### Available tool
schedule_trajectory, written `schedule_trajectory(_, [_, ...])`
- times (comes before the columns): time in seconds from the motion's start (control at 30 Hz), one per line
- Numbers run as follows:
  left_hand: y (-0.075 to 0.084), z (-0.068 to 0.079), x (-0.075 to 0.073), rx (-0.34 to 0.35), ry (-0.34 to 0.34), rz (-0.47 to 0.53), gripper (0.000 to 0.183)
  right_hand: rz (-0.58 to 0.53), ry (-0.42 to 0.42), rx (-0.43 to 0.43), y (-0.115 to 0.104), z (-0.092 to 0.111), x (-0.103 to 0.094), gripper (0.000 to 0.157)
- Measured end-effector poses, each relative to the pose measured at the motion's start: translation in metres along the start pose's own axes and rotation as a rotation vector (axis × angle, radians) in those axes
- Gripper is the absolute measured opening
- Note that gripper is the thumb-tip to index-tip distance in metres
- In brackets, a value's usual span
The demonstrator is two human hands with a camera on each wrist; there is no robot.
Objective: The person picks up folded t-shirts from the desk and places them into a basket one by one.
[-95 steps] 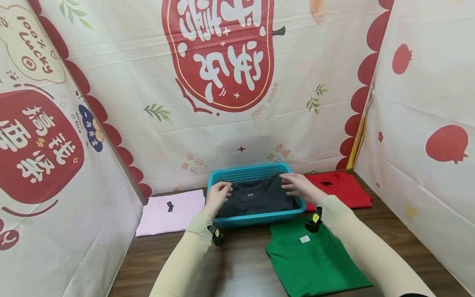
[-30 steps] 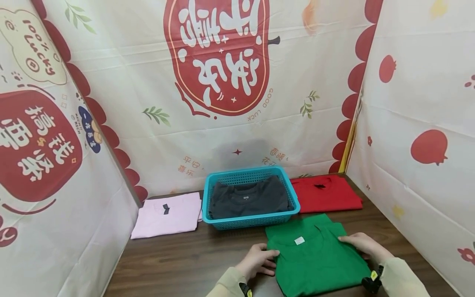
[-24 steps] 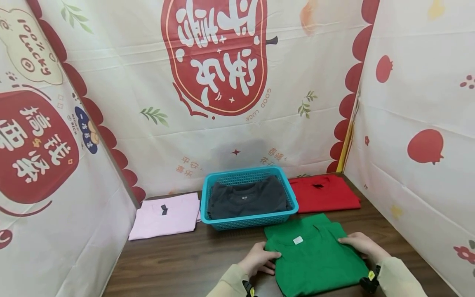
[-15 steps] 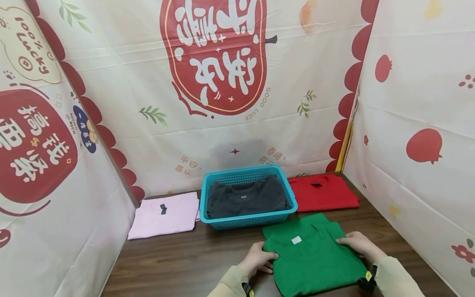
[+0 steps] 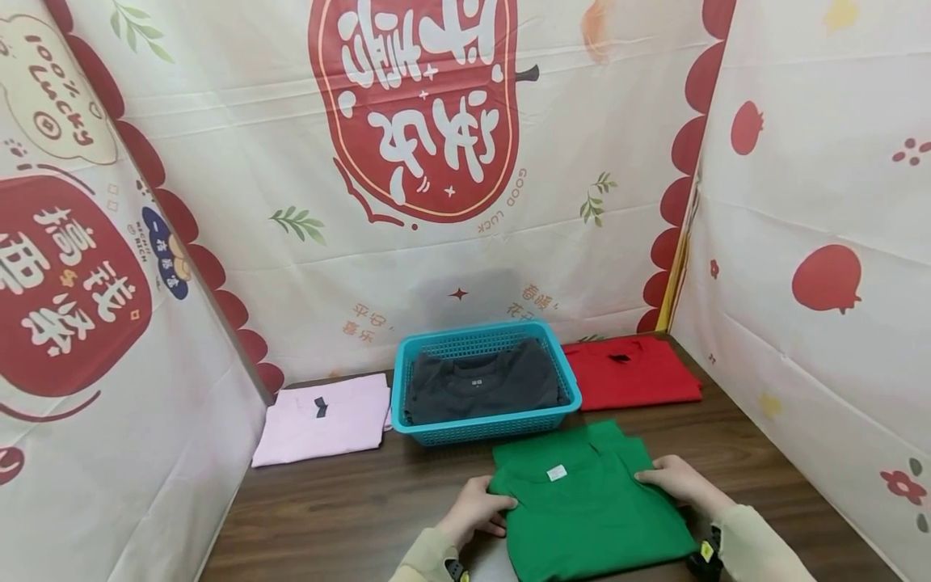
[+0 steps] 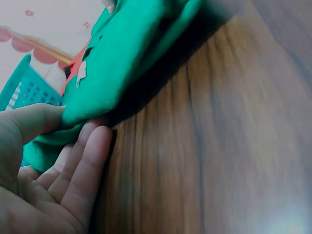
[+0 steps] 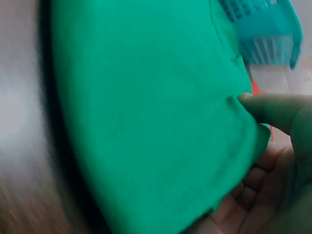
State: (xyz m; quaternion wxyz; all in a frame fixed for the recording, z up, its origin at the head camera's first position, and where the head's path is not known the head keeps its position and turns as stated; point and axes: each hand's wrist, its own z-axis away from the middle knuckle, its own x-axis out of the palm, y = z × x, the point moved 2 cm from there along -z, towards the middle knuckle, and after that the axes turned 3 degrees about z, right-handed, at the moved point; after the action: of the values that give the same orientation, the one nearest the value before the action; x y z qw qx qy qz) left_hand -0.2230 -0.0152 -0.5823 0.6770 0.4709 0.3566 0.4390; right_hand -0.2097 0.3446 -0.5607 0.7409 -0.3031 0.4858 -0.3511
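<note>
A folded green T-shirt (image 5: 582, 509) with a white neck label is held between both hands at the front of the table. My left hand (image 5: 476, 511) pinches its left edge, thumb on top and fingers underneath, as the left wrist view shows of the shirt (image 6: 117, 68). On the opposite edge my right hand (image 5: 680, 482) grips the cloth the same way; in the right wrist view its thumb presses the shirt (image 7: 156, 107) from above. Behind the shirt stands a blue plastic basket (image 5: 487, 426) with a folded dark grey T-shirt (image 5: 483, 388) lying in it.
A folded pink shirt (image 5: 323, 420) lies left of the basket, and a folded red shirt (image 5: 633, 373) lies to its right. Printed cloth walls (image 5: 436, 267) enclose the wooden table (image 5: 327, 517) at the back and both sides.
Both hands have left the basket area and taken hold of the green T-shirt's edges. Over the last half second the shirt has shifted left with them.
</note>
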Motion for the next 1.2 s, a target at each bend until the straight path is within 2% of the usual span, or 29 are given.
schedule_trajectory(0.3, [-0.012,0.014,-0.042,-0.015,0.063,0.01,0.028,0.007,-0.06,-0.097,-0.021,-0.003,0.034,0.022])
schedule_trajectory(0.5, [-0.017,0.028,-0.071,-0.024,0.096,0.001,0.029,0.035,-0.064,-0.139,-0.037,-0.008,0.06,0.022])
schedule_trajectory(0.73, [-0.023,0.045,-0.1,-0.037,0.168,0.018,0.028,0.067,-0.068,-0.179,-0.055,-0.014,0.085,0.022])
schedule_trajectory(0.83, [-0.023,0.047,-0.105,-0.033,0.197,0.015,0.03,0.062,-0.066,-0.176,-0.059,-0.015,0.09,0.022])
schedule_trajectory(1.0, [-0.024,0.046,-0.105,-0.014,0.235,0.016,0.036,0.024,-0.075,-0.18,-0.057,-0.015,0.09,0.024])
schedule_trajectory(1.2, [-0.027,0.046,-0.108,-0.018,0.24,0.06,0.066,-0.075,-0.131,-0.131,-0.053,-0.019,0.093,0.028])
